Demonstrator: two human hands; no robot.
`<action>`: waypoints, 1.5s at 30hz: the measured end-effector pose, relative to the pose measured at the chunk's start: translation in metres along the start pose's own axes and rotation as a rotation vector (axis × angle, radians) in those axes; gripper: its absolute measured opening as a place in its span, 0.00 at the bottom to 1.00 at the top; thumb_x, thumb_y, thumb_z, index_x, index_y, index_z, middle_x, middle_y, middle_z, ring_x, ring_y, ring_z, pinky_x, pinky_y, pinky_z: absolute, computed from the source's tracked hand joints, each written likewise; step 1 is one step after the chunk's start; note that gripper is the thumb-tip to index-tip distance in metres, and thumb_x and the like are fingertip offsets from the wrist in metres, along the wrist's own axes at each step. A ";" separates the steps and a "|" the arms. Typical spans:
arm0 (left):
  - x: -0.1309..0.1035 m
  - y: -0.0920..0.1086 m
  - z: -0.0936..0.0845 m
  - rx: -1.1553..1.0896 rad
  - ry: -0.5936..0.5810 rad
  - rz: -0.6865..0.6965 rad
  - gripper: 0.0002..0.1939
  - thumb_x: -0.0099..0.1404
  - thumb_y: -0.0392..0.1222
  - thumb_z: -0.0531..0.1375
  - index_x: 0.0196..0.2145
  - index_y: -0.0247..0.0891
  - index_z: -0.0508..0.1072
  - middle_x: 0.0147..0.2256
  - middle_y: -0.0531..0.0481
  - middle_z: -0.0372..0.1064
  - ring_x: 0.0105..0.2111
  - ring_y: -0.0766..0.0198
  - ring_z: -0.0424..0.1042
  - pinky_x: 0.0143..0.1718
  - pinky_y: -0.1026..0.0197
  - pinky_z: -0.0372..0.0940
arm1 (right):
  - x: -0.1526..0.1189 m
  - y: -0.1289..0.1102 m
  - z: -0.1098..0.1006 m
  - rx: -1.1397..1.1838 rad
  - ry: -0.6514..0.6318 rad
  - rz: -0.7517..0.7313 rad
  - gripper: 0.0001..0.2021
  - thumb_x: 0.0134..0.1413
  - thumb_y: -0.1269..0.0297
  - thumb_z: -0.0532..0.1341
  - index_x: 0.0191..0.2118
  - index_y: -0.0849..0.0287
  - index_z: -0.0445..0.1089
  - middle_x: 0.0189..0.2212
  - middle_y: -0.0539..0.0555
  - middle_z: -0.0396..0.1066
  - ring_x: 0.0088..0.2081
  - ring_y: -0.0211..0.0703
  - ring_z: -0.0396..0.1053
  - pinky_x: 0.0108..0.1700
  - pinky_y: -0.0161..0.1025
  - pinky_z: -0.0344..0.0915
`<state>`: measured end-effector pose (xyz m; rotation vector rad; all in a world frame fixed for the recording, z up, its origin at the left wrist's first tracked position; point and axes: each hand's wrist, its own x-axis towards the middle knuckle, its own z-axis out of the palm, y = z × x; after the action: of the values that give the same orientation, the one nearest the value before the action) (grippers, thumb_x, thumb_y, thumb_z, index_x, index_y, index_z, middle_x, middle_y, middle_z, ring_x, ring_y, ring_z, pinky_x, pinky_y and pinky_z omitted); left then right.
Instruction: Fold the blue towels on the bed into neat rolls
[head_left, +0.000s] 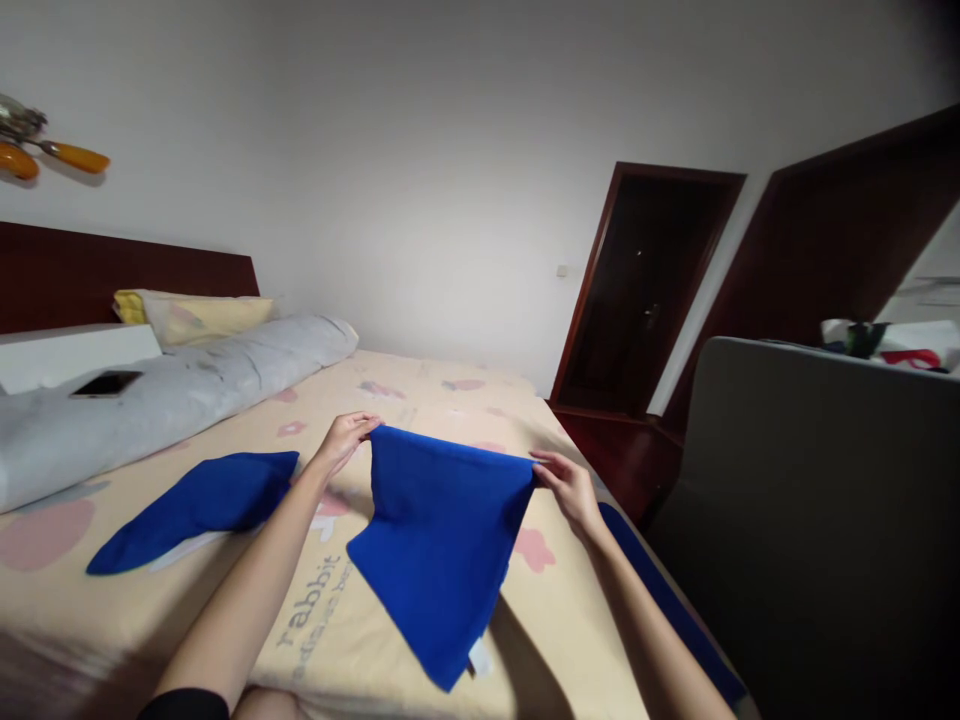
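Observation:
A blue cloth (450,540), perhaps a folded garment, hangs above the bed with its top edge stretched between my hands. My left hand (348,440) pinches its upper left corner, and my right hand (566,487) grips the upper right one between thumb and fingers. A small white tag (480,657) sticks out at the cloth's lower edge. To the left of my left forearm, a second blue cloth (202,505) lies crumpled on the bed, with something white partly showing under it.
The bed (420,390) has a cream sheet with pink prints. On its far left are a rolled grey quilt (247,360), a phone (107,383) and a yellow pillow (210,318). More blue fabric (667,590) lies along the right edge, beside a dark grey panel (810,520).

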<state>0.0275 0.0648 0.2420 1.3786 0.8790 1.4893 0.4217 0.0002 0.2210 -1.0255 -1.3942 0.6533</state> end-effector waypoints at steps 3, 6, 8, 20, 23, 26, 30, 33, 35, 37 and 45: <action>-0.001 0.013 0.001 0.004 0.001 0.021 0.22 0.43 0.53 0.73 0.30 0.34 0.77 0.30 0.47 0.76 0.32 0.62 0.74 0.38 0.60 0.66 | 0.017 -0.007 -0.003 -0.018 0.016 -0.041 0.27 0.39 0.43 0.69 0.37 0.64 0.78 0.31 0.59 0.78 0.32 0.49 0.74 0.37 0.47 0.72; -0.001 0.024 0.003 0.012 -0.009 0.030 0.23 0.42 0.50 0.74 0.33 0.33 0.78 0.31 0.47 0.77 0.32 0.62 0.74 0.40 0.59 0.67 | 0.028 -0.012 -0.004 -0.036 0.042 -0.077 0.25 0.42 0.45 0.68 0.37 0.63 0.78 0.36 0.60 0.78 0.37 0.51 0.74 0.43 0.48 0.70; -0.001 0.030 0.003 0.020 -0.022 0.030 0.25 0.42 0.49 0.74 0.35 0.32 0.79 0.31 0.47 0.78 0.33 0.62 0.75 0.42 0.58 0.67 | 0.034 -0.014 -0.004 -0.040 0.055 -0.087 0.25 0.42 0.45 0.67 0.38 0.63 0.78 0.37 0.61 0.78 0.38 0.51 0.74 0.44 0.49 0.70; -0.007 0.059 -0.002 0.125 0.008 0.057 0.22 0.41 0.48 0.74 0.33 0.34 0.80 0.30 0.47 0.79 0.32 0.62 0.75 0.41 0.58 0.69 | 0.050 -0.030 -0.004 -0.059 0.046 -0.113 0.27 0.39 0.44 0.69 0.41 0.61 0.77 0.34 0.59 0.79 0.36 0.52 0.77 0.41 0.48 0.74; -0.009 0.063 -0.005 0.177 0.007 0.058 0.21 0.41 0.47 0.73 0.32 0.34 0.80 0.29 0.48 0.78 0.30 0.62 0.75 0.39 0.59 0.69 | 0.049 -0.033 -0.005 -0.084 0.029 -0.125 0.27 0.38 0.42 0.68 0.39 0.61 0.77 0.34 0.59 0.79 0.35 0.53 0.77 0.40 0.49 0.75; -0.010 0.068 -0.006 0.244 0.009 0.053 0.19 0.41 0.48 0.72 0.31 0.35 0.80 0.29 0.47 0.78 0.30 0.62 0.75 0.37 0.59 0.69 | 0.049 -0.038 -0.005 -0.121 0.018 -0.144 0.25 0.39 0.42 0.68 0.35 0.60 0.77 0.32 0.58 0.79 0.34 0.53 0.77 0.39 0.48 0.75; -0.010 0.075 -0.007 0.387 0.005 0.097 0.18 0.44 0.50 0.70 0.30 0.35 0.80 0.28 0.46 0.78 0.30 0.60 0.75 0.35 0.60 0.69 | 0.049 -0.045 -0.008 -0.174 0.023 -0.171 0.23 0.41 0.41 0.66 0.32 0.59 0.76 0.29 0.57 0.78 0.31 0.52 0.77 0.37 0.47 0.75; -0.011 0.082 -0.008 0.509 -0.013 0.144 0.17 0.47 0.52 0.69 0.29 0.36 0.80 0.26 0.47 0.78 0.29 0.59 0.75 0.33 0.61 0.68 | 0.048 -0.048 -0.011 -0.215 0.033 -0.189 0.23 0.42 0.40 0.66 0.31 0.58 0.76 0.29 0.57 0.78 0.30 0.52 0.77 0.35 0.46 0.74; -0.012 0.085 -0.008 0.560 -0.039 0.163 0.16 0.49 0.53 0.67 0.28 0.36 0.80 0.25 0.48 0.78 0.28 0.59 0.74 0.32 0.62 0.68 | 0.047 -0.050 -0.014 -0.242 0.037 -0.201 0.23 0.43 0.40 0.65 0.31 0.58 0.76 0.28 0.57 0.78 0.30 0.51 0.76 0.34 0.45 0.74; -0.013 0.088 -0.008 0.587 -0.074 0.175 0.16 0.51 0.54 0.66 0.26 0.36 0.79 0.24 0.48 0.77 0.27 0.60 0.74 0.31 0.63 0.67 | 0.046 -0.053 -0.017 -0.266 0.036 -0.214 0.23 0.44 0.40 0.65 0.31 0.58 0.76 0.27 0.56 0.77 0.29 0.50 0.76 0.33 0.43 0.73; -0.015 0.091 -0.014 0.502 -0.132 0.084 0.17 0.52 0.54 0.67 0.28 0.36 0.77 0.16 0.54 0.68 0.18 0.69 0.66 0.22 0.67 0.58 | 0.041 -0.074 -0.023 -0.239 -0.063 -0.140 0.24 0.45 0.40 0.65 0.31 0.61 0.73 0.14 0.49 0.68 0.14 0.36 0.64 0.18 0.32 0.61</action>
<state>-0.0001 0.0201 0.3195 1.8733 1.1725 1.2664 0.4346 -0.0012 0.3076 -1.0896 -1.6118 0.4265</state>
